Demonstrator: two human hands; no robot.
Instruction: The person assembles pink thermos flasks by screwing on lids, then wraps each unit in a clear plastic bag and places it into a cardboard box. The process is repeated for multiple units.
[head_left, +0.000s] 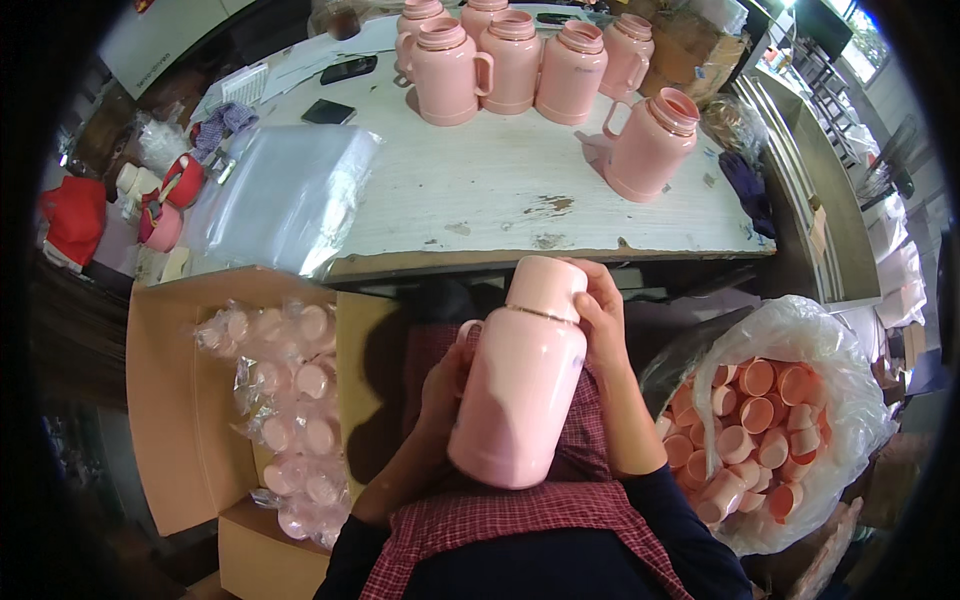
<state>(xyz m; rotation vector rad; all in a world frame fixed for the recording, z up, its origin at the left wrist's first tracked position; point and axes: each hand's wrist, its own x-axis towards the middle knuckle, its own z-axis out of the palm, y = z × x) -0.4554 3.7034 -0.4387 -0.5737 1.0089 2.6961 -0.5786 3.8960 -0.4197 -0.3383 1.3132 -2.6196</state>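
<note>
A pink vacuum flask is held over my lap, tilted, with its pink cup lid seated on the neck. My left hand grips the flask by the handle on its left side; part of the fingers is hidden behind the body. Around the right side of the cup lid, my right hand has its thumb and fingers closed. Closest on the table stands a lidless pink flask, its handle turned left. Several more lidless pink flasks stand together at the table's far side.
The white table carries a stack of clear plastic bags, a phone and a dark flat object. A cardboard box at left holds several bagged flasks. At right, a plastic sack contains pink cup lids.
</note>
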